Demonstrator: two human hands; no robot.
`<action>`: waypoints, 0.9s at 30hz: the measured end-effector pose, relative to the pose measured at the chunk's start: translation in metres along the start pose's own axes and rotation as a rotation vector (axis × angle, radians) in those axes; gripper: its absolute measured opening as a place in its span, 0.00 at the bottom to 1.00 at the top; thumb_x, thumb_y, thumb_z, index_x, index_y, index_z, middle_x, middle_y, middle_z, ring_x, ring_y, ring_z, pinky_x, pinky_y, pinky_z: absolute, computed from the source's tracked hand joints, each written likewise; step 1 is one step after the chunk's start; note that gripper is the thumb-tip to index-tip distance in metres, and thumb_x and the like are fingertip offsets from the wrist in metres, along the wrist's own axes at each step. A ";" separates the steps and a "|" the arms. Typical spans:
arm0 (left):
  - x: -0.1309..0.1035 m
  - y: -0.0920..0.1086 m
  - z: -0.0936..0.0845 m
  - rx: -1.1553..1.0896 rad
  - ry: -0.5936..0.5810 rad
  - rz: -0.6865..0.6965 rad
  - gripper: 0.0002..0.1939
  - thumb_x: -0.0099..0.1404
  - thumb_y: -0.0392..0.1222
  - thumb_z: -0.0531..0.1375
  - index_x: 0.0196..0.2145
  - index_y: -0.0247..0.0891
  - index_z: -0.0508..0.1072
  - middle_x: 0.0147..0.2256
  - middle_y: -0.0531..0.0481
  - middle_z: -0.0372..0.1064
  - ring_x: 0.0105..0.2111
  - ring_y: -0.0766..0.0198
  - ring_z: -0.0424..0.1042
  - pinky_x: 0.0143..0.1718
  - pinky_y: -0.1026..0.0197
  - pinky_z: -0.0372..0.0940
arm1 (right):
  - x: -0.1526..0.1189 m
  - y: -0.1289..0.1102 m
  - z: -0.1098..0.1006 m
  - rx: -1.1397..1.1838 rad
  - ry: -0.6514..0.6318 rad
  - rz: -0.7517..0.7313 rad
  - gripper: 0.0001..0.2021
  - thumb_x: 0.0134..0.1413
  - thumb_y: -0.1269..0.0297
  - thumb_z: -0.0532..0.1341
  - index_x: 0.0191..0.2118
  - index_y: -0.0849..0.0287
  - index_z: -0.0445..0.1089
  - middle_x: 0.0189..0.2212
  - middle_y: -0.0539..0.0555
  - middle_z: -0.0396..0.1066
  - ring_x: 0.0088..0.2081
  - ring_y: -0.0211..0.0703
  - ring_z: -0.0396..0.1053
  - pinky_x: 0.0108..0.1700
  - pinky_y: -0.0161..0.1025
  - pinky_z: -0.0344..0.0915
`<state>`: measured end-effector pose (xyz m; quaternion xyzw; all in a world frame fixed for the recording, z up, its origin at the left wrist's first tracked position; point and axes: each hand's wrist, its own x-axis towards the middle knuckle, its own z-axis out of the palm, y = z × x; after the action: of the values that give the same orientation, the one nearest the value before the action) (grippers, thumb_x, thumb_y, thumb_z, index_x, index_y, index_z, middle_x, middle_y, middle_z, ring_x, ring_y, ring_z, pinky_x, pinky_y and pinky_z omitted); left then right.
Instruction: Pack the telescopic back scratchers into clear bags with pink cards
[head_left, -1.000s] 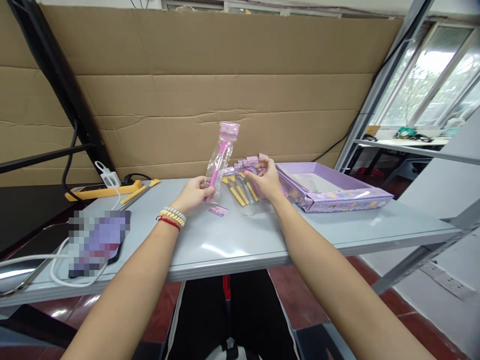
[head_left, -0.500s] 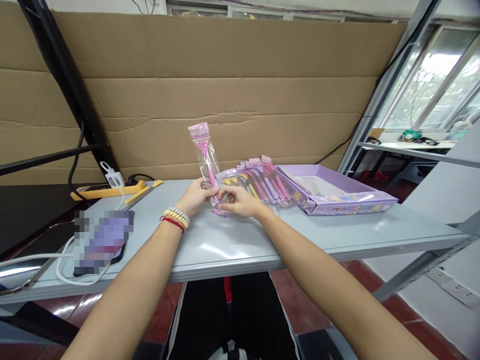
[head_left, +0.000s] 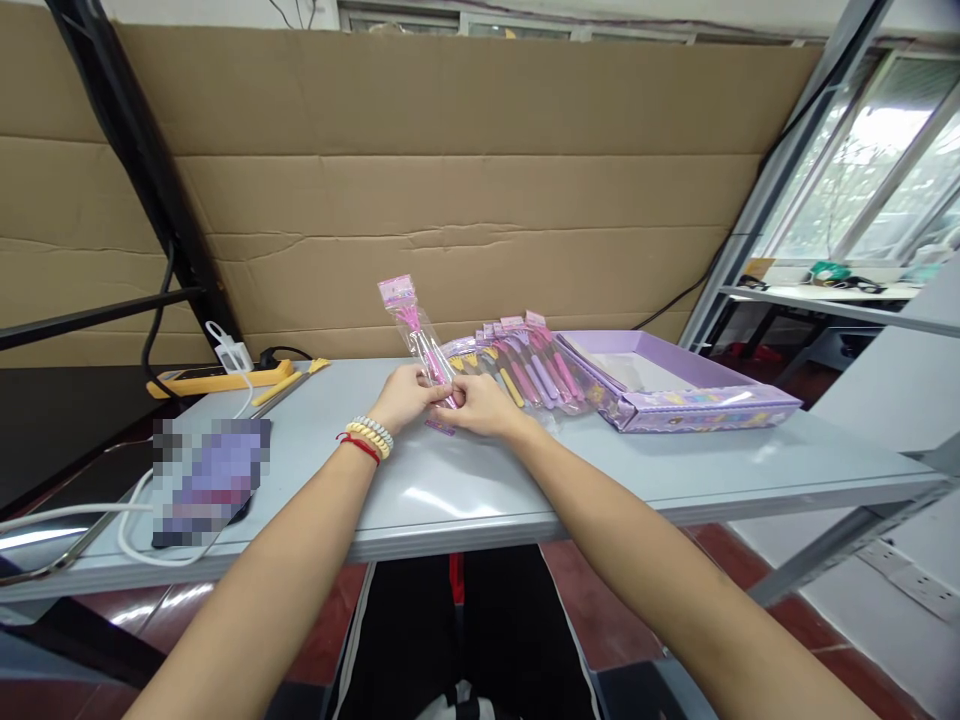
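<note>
A pink pen in a clear plastic packet (head_left: 420,330) with a pink printed top leans up and to the left above the table. My left hand (head_left: 403,398) is closed around its lower part. My right hand (head_left: 481,404) pinches at the same lower part from the right, its fingers close against my left thumb. The bottom tip of the packet shows under the hands. Just beyond my right hand lies a row of packaged pens (head_left: 536,365), pink, purple and yellow, fanned side by side on the table.
An open purple box (head_left: 705,408) stands to the right of the pens. On the left of the grey table (head_left: 480,500) lie a blurred phone (head_left: 214,480), a white cable, a yellow-handled tool (head_left: 289,388) and a yellow power strip (head_left: 217,380). Cardboard (head_left: 465,190) backs the table.
The held packet has come down a little and tilts more to the left. My right fingers have closed on its lower part, nearer to my left hand.
</note>
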<state>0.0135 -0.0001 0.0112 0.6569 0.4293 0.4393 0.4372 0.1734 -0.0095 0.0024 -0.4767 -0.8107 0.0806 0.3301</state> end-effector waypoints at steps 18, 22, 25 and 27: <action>-0.003 0.012 -0.001 0.059 0.076 0.023 0.15 0.52 0.45 0.65 0.36 0.35 0.70 0.30 0.48 0.73 0.28 0.65 0.72 0.28 0.63 0.64 | 0.008 0.027 -0.003 -0.082 0.329 0.151 0.11 0.42 0.61 0.57 0.18 0.57 0.55 0.15 0.47 0.57 0.22 0.36 0.51 0.26 0.36 0.46; -0.002 0.010 -0.002 0.206 0.081 0.023 0.09 0.56 0.43 0.61 0.34 0.35 0.71 0.26 0.50 0.72 0.26 0.64 0.71 0.27 0.62 0.64 | 0.011 0.034 -0.009 -0.217 0.285 0.314 0.10 0.44 0.59 0.58 0.20 0.57 0.60 0.19 0.52 0.65 0.24 0.39 0.59 0.27 0.37 0.47; -0.002 0.007 -0.002 0.411 0.079 0.101 0.08 0.58 0.42 0.59 0.34 0.36 0.73 0.27 0.48 0.73 0.28 0.62 0.72 0.31 0.60 0.65 | 0.014 0.035 -0.012 -0.284 0.227 0.372 0.10 0.45 0.58 0.58 0.22 0.56 0.63 0.23 0.55 0.70 0.28 0.44 0.64 0.29 0.37 0.49; -0.002 0.005 -0.002 0.577 0.064 0.178 0.07 0.58 0.41 0.58 0.32 0.36 0.74 0.29 0.47 0.75 0.30 0.60 0.73 0.35 0.59 0.65 | 0.015 0.035 -0.013 -0.296 0.190 0.391 0.09 0.46 0.58 0.58 0.23 0.56 0.65 0.25 0.57 0.71 0.31 0.47 0.67 0.31 0.38 0.51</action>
<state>0.0122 -0.0030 0.0157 0.7749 0.4905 0.3564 0.1786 0.2018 0.0196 0.0035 -0.6730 -0.6714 -0.0216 0.3096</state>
